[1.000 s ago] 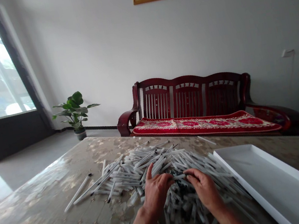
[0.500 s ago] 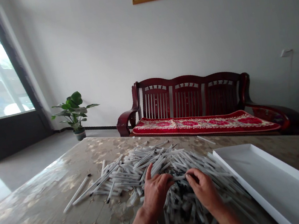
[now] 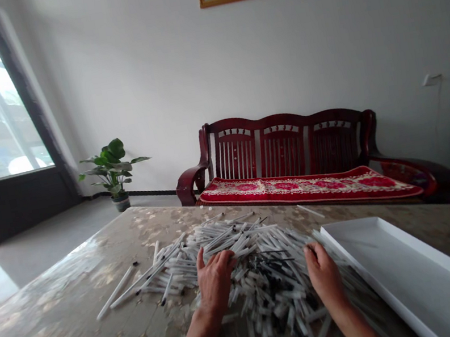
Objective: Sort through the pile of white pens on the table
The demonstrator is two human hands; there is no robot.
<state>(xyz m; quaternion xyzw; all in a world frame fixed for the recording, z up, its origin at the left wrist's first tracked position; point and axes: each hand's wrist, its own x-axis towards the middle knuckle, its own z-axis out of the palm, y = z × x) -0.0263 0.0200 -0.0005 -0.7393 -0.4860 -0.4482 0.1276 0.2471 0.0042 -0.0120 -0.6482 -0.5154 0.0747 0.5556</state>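
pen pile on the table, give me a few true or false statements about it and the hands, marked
1. Both hands rest on the pen pile. True: the left hand is on its left part, the right hand on its right.
2. The white tray is full of pens. False: none show inside it.
3. The tray lies right of the pile. True.
4. The hands touch each other. False: they are apart, with pens between them.
5. A few pens lie loose left of the pile. True.
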